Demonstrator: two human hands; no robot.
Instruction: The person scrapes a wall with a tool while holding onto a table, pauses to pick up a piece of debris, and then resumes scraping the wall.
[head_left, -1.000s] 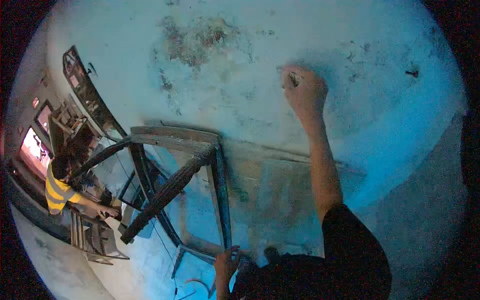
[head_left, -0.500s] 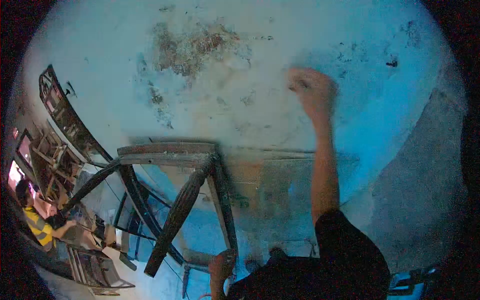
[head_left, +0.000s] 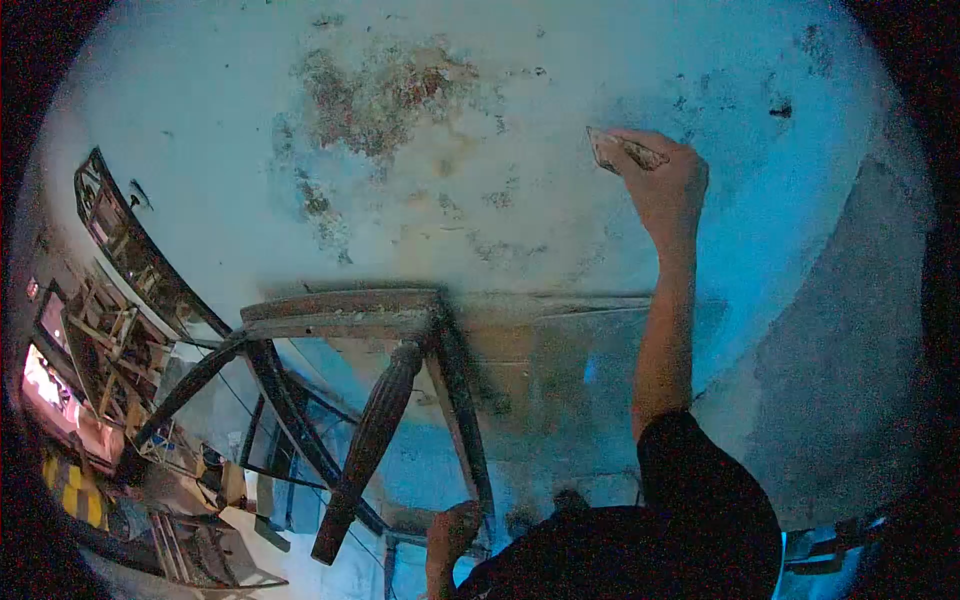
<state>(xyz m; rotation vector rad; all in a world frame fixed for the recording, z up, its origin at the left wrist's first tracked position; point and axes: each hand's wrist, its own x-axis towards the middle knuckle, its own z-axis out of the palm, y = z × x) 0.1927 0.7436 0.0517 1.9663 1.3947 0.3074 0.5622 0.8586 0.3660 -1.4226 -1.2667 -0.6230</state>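
Observation:
My right hand (head_left: 675, 185) is raised in front of the pale, stained surface, pinching a small, flat, folded sheet-like piece (head_left: 603, 150) with a light edge. Its exact kind is not clear. Low in the middle, my left hand (head_left: 454, 535) is closed at the lower end of a dark wooden furniture frame (head_left: 345, 320). The frame has a curved top rail and a fluted, turned leg (head_left: 372, 440) that slants down to the left. My left fingers are partly hidden, but they appear wrapped around the frame's rail.
Worn patches mark the pale surface (head_left: 540, 90). A long dark frame (head_left: 150, 245) leans at the left. Stacked wooden pieces (head_left: 110, 335) and a person in a yellow garment (head_left: 75, 490) are farther left. A grey area (head_left: 820, 390) lies at the right.
My right hand has shifted right and slightly down, and the folded piece in it is now clearer. The wooden frame appears a little lower and to the right, with my left hand still at it.

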